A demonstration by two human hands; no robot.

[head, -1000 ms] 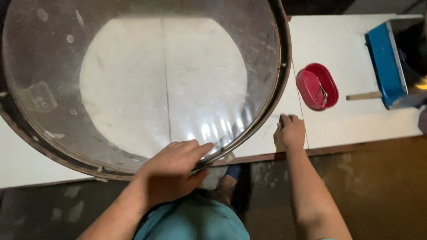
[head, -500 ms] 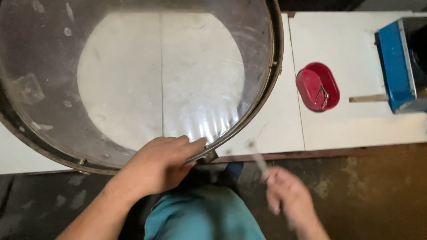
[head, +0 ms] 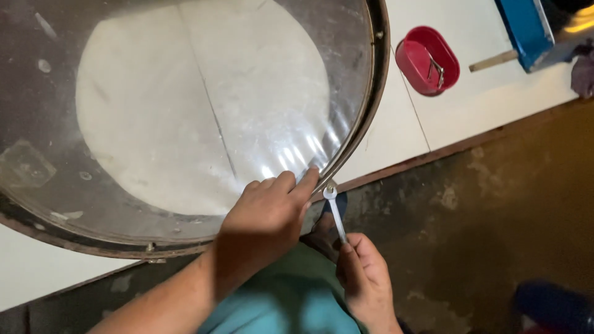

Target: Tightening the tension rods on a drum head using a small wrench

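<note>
I counted one large round drum (head: 185,111), filling the upper left of the frame, with one clear skin stretched over it. On its rim I could make out two small metal lugs, one at the lower middle by the wrench and one at the lower left; others may have been out of view. There was one small silver wrench (head: 335,213) at the lower middle. I saw two hands: one left hand (head: 266,216) and one right hand (head: 365,278). At the upper right stood one red oval container (head: 427,60) and one blue box (head: 526,28), with one wooden handle (head: 493,61) beside it. One white bench (head: 470,105) carried them all.
</note>
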